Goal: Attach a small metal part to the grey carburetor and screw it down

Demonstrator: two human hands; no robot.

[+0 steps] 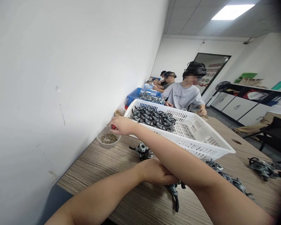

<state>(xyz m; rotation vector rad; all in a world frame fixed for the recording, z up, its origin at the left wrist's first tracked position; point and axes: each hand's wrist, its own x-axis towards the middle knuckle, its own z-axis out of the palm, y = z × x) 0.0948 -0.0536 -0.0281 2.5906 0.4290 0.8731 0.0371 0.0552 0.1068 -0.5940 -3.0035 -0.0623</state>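
Observation:
My right hand (pixel 123 125) reaches across to the left, closed around a red object (pixel 114 127) that is mostly hidden by the fingers. It is over the rim of a clear plastic bowl (pixel 108 145) with many small brass-coloured screws. Beneath my right forearm, my left hand (pixel 157 172) is closed on a carburetor (pixel 172 189). Its body is largely covered, and a black hose sticks out below. Just beyond my left hand another carburetor (pixel 142 150) lies on the wood-grain table (pixel 89 175).
A white plastic basket (pixel 208 150) holds several carburetors. Behind it stands a blue basket (pixel 132 97) of metal parts. More carburetors (pixel 263 168) lie at the right. A wall (pixel 49 93) borders the left. A co-worker (pixel 184 95) sits across, with others beyond.

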